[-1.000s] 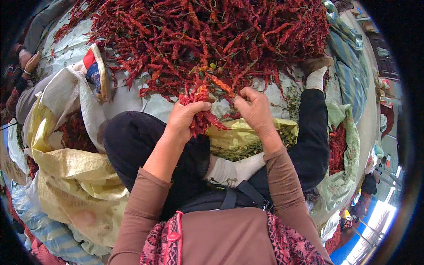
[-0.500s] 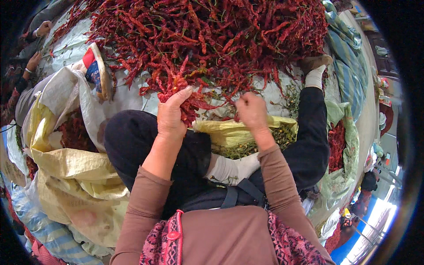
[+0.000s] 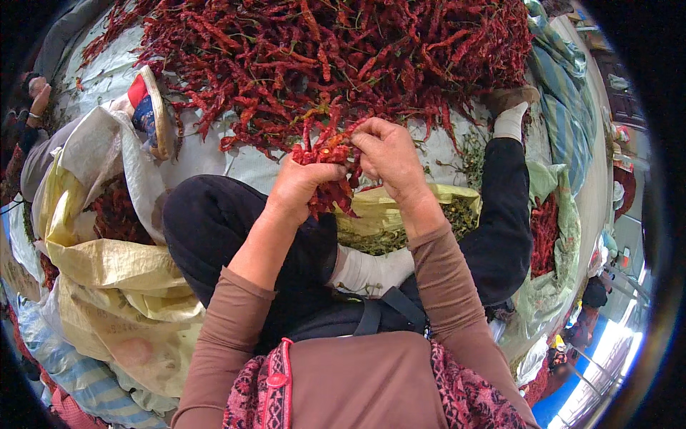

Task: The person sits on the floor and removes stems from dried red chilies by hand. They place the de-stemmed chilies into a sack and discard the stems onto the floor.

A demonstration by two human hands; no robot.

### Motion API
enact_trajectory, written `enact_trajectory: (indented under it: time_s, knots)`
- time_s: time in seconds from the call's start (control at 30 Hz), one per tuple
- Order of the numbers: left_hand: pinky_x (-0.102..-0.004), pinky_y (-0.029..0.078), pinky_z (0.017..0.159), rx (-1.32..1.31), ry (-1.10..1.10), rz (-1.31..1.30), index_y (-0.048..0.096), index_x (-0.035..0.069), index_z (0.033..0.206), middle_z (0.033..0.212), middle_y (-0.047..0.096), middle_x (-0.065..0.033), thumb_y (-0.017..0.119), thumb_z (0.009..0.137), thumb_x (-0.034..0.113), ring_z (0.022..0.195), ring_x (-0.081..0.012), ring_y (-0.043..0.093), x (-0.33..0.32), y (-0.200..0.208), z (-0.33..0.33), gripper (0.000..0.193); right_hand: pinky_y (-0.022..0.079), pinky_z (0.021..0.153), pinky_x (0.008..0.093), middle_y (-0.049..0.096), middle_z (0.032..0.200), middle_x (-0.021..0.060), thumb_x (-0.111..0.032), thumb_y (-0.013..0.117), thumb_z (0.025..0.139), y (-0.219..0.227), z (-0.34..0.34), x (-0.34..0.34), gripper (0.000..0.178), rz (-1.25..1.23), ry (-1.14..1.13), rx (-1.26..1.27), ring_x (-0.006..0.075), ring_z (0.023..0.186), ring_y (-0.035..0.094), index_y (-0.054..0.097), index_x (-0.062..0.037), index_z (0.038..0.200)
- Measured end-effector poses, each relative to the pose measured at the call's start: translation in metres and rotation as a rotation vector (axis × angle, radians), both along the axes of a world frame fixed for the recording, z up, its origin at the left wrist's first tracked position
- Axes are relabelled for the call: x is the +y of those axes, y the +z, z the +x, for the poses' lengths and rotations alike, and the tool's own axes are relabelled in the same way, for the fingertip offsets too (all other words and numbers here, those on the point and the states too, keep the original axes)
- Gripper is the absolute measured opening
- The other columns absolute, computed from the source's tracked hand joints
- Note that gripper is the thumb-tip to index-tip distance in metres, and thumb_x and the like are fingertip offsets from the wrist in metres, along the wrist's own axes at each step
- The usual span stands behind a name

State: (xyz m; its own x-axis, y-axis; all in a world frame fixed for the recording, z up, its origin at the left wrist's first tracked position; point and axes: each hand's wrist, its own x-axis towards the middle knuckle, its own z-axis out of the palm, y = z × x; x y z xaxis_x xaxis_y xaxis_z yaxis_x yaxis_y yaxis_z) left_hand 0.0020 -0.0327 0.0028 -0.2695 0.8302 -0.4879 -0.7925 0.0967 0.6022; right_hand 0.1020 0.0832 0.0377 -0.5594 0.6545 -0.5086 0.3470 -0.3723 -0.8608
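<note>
My left hand (image 3: 304, 184) is closed round a bunch of dried red chilies (image 3: 333, 194), its thumb lying across them. At the bunch's right side, my right hand (image 3: 389, 156) pinches with thumb and forefinger on a chili of that bunch; the exact spot between the fingertips is hard to make out. Beyond both hands spreads a large heap of dried red chilies (image 3: 336, 50). Below the hands, between my legs, lies a yellow woven sack (image 3: 371, 207) with greenish-brown stems (image 3: 457, 218) in and around it.
At left stands an open pale yellow sack (image 3: 128, 275) holding chilies, beside another person's shoe (image 3: 151, 114). A person's hand (image 3: 40, 99) shows at the far left. Right of my leg is a pale green sack (image 3: 561, 229) with chilies. A striped tarp (image 3: 564, 100) edges the heap.
My left hand has moved right with its bunch. My right hand has come up and left from beside the yellow sack to the bunch. The other person's hands at far left have shifted.
</note>
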Motion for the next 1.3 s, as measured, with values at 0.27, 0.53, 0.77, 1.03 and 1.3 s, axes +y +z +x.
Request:
enact_trajectory:
  time_s: [0.27,0.53,0.77,1.03,1.3]
  knots:
    - [-0.0291,0.051,0.066,0.025,0.016,0.044,0.062,0.0,0.091,0.082,0.065,-0.0066,0.061,0.068,-0.006,0.072,-0.0174,0.063,0.0,-0.001,-0.002,0.024,0.037,0.041,0.0205,0.057,0.067,0.003,-0.005,0.055,0.086,-0.005,0.005,-0.008,0.021,-0.046,0.034,0.138,0.0071,0.046,0.048,0.056,0.0065,0.104]
    - [-0.0301,0.051,0.07,-0.035,0.105,0.014,0.058,0.001,0.095,0.084,0.063,-0.0049,0.058,0.067,-0.008,0.074,-0.0175,0.062,-0.002,-0.002,-0.004,0.029,0.038,0.04,0.02,0.061,0.068,0.0043,-0.006,0.06,0.085,0.001,0.039,-0.026,0.015,-0.137,0.192,-0.049,0.0067,0.044,0.051,0.061,0.0053,0.095]
    - [-0.0306,0.052,0.069,-0.054,0.061,0.081,0.059,-0.001,0.101,0.083,0.062,-0.0055,0.065,0.066,-0.006,0.074,-0.0187,0.062,-0.003,0.015,-0.001,0.036,0.034,0.037,0.0198,0.058,0.064,0.0052,-0.006,0.06,0.086,-0.001,0.044,-0.025,0.009,-0.217,0.182,0.019,0.0076,0.039,0.047,0.059,0.0031,0.086]
    - [-0.0314,0.05,0.065,-0.349,0.207,0.191,0.055,0.0,0.107,0.095,0.06,-0.011,0.057,0.07,-0.006,0.083,-0.0213,0.058,-0.009,-0.002,-0.011,0.037,0.04,0.042,0.021,0.06,0.069,0.0062,-0.003,0.058,0.082,0.018,0.052,-0.026,0.006,-0.396,0.386,0.287,0.0089,0.048,0.056,0.062,0.0005,0.084]
    - [-0.0339,0.054,0.071,-0.176,0.188,0.104,0.056,0.0,0.103,0.088,0.064,-0.0108,0.062,0.071,-0.005,0.076,-0.023,0.063,-0.003,-0.002,-0.009,0.033,0.05,0.068,0.0414,0.056,0.097,0.0143,-0.004,0.058,0.074,-0.03,0.056,0.056,0.036,1.254,0.473,-0.597,0.033,0.083,0.059,0.057,-0.0092,0.11]
